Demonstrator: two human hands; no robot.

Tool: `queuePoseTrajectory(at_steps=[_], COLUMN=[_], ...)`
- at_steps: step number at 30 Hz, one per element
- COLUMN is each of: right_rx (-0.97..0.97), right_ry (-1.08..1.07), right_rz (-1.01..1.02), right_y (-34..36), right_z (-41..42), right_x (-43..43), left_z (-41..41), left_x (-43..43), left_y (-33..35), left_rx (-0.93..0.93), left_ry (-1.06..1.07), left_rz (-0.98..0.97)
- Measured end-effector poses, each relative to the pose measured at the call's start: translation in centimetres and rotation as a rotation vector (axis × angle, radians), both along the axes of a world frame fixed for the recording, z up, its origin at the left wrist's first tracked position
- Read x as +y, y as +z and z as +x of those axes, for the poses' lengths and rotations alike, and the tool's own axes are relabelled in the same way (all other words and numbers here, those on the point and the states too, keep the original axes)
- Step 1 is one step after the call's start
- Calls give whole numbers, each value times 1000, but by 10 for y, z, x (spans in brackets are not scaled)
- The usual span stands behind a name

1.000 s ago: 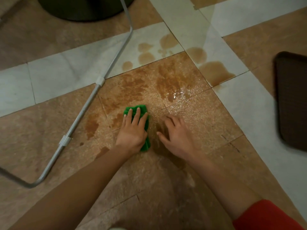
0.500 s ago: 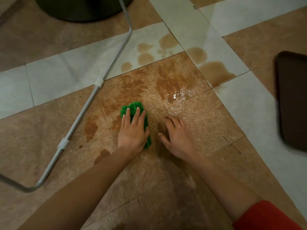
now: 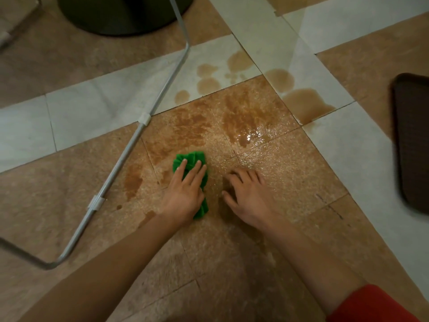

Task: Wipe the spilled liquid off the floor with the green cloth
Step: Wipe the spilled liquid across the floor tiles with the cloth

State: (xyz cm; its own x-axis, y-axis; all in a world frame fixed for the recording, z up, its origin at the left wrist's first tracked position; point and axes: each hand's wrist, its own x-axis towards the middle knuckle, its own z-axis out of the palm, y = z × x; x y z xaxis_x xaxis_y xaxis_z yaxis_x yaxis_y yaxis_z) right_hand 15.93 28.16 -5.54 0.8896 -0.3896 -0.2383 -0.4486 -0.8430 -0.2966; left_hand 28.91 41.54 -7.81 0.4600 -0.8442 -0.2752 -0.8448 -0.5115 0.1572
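Note:
A brown spilled liquid [image 3: 243, 115] spreads over the tan and white floor tiles, with separate drops on the white tile farther away. The green cloth [image 3: 191, 159] lies bunched on the tan tile at the spill's near edge. My left hand [image 3: 185, 191] presses flat on the cloth with straight fingers; green shows beyond the fingertips and beside the palm. My right hand [image 3: 250, 194] rests on the wet floor just right of the cloth, fingers spread, holding nothing.
A grey metal tube frame [image 3: 130, 147] with white clips lies across the floor on the left. A dark round base [image 3: 125, 15] stands at the top. A dark brown tray [image 3: 413, 140] sits at the right edge.
My left hand has pushed the green cloth a little forward and left, toward the spill. My right hand has stayed in place on the floor.

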Motion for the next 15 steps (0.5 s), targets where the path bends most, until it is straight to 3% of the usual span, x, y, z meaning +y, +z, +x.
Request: queuePoseTrajectory(at_steps=[4,9,15], right_rx=[-33,-19,-54], right_ry=[-13,13,17], right_rz=[11,0,0], right_y=[1,1,4], right_z=[-2,-4,10], right_x=[2,0,4], left_z=[11,7,15], left_x=[25,-5,19], left_y=[3,10,-4], left_rx=[-41,-44,-55], left_ry=[-78,155,-68], left_rz=[-22,-11,33])
